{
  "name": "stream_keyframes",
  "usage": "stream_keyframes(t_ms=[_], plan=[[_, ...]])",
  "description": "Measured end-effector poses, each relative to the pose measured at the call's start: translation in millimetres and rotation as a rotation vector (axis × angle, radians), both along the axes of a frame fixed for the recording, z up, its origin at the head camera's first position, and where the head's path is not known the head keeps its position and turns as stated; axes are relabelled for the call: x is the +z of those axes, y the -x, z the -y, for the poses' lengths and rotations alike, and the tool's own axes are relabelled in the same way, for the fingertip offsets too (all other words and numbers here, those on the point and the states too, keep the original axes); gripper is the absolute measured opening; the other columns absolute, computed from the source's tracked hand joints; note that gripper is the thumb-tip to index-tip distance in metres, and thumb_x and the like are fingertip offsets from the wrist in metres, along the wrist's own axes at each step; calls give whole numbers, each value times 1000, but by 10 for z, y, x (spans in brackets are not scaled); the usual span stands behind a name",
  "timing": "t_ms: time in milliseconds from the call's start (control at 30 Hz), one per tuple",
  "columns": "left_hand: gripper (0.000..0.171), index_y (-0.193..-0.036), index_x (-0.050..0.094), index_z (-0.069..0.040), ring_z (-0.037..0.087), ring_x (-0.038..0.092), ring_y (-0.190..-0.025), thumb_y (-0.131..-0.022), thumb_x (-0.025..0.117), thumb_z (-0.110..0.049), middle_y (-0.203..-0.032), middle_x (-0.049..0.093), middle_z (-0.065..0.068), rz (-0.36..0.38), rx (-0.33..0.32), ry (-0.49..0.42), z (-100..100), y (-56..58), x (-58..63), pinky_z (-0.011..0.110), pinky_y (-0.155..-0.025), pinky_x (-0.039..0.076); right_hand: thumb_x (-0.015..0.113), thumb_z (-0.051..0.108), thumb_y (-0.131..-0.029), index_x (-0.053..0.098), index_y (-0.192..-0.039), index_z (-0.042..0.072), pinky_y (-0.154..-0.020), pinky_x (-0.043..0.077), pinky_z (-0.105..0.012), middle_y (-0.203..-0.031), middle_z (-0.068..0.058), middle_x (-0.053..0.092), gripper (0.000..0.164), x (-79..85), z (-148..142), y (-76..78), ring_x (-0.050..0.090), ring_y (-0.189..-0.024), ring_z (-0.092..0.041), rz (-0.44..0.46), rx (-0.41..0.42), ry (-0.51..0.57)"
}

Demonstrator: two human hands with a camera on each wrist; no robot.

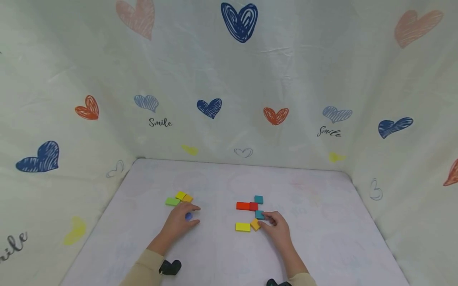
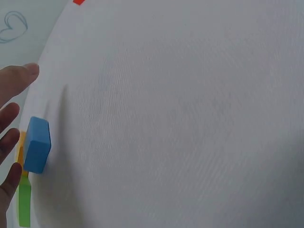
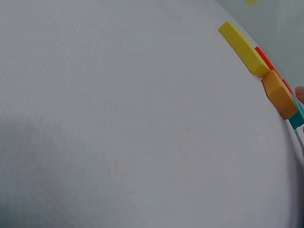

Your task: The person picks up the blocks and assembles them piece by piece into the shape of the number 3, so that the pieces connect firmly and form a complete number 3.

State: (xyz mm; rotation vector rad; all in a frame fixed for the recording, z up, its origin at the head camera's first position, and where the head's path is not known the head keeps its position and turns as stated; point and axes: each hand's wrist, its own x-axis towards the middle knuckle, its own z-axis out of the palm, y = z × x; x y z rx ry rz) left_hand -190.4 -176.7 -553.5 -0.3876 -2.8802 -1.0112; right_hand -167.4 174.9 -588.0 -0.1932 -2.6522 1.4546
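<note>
My left hand [image 1: 179, 219] reaches over the left part of the table, thumb and fingers spread apart. A blue block [image 1: 189, 216] shows between them; in the left wrist view the blue block [image 2: 38, 145] stands beside the fingertips. Beyond this hand lie a green block [image 1: 173, 201], a yellow block [image 1: 180, 195] and an orange block [image 1: 187, 198]. On the other side, my right hand [image 1: 278, 231] has its index fingertip at a teal block [image 1: 259, 215] and its thumb at the corner of an orange block [image 1: 255, 225], with a gap between the two digits.
Left of the right hand lies a yellow block [image 1: 243, 227]. Farther back, a long red block [image 1: 243, 205] meets a shorter red block [image 1: 253, 206], with another teal block [image 1: 259, 199] behind. Fabric with printed hearts surrounds the white table [image 1: 214, 254] at the back and sides.
</note>
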Motion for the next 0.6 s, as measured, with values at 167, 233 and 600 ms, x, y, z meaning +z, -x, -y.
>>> stream_keyframes(t_ms=[167, 233, 600], plan=[[35, -105, 71, -17, 23, 56, -103, -73, 86, -16, -107, 60, -1, 23, 13, 70, 136, 13, -17, 43, -91, 48, 81, 17, -80, 73, -108, 16, -75, 44, -26, -90, 6, 58, 29, 12, 2, 0, 48, -86, -15, -1, 5, -8], [35, -104, 72, -16, 22, 56, -101, -73, 86, -15, -105, 59, -2, 34, 12, 81, 177, 15, -11, 43, -90, 48, 81, 17, -80, 72, -108, 15, -76, 45, -26, -90, 5, 59, 29, 14, 2, 2, 48, -87, -16, 3, 6, -9], [39, -109, 70, -16, 26, 55, -106, -74, 86, -16, -116, 59, 5, 91, 15, 118, 317, 16, -28, 46, -92, 48, 81, 19, -80, 72, -108, 17, -76, 46, -27, -91, 6, 59, 29, 1, 6, -7, 49, -87, -16, 7, -3, -25]])
